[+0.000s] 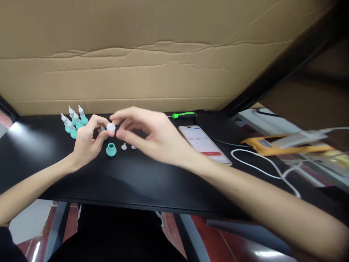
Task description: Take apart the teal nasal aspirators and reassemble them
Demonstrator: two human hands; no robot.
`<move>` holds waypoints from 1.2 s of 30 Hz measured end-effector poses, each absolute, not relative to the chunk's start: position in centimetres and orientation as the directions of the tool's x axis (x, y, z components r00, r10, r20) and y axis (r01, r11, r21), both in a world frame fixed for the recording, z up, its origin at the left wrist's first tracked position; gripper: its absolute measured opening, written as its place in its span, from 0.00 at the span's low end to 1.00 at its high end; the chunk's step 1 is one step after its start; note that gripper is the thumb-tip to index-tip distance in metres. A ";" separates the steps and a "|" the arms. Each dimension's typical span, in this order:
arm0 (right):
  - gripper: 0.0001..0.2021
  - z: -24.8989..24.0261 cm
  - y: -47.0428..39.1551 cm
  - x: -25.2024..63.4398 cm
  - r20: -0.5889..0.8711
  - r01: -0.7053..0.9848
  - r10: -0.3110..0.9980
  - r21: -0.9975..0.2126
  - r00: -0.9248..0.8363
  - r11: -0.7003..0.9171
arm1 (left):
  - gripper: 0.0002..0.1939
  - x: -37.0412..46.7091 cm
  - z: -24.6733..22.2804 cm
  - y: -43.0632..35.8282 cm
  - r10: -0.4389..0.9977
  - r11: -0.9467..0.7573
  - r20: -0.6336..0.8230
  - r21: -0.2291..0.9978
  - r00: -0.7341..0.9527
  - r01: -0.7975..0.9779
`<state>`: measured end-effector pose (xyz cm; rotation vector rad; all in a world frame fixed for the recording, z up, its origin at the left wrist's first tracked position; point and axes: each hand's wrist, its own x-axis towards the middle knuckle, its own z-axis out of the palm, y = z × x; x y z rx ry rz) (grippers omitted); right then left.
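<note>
My left hand pinches a small round white piece between thumb and fingertips. Just to its right is my right hand, its thumb and index finger apart, with nothing visible between them. An open-topped teal pot stands upright on the black table below the white piece. Beside the pot lies a small white pointed part, and another is partly covered by my right hand. Several teal bottles with white pointed tops stand grouped left of my left hand.
A phone lies on the table right of my right hand. Behind it is a green-handled screwdriver. A white cable and a yellow frame-like object are farther right. A cardboard sheet rises along the back.
</note>
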<state>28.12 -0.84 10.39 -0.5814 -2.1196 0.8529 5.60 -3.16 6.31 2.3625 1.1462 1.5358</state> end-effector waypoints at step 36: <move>0.08 0.6 -3.0 30.0 0.830 0.229 0.380 -0.310 -0.409 0.923 | 0.05 9.3 2.3 -7.0 0.905 -0.415 0.309 0.797 0.293 0.439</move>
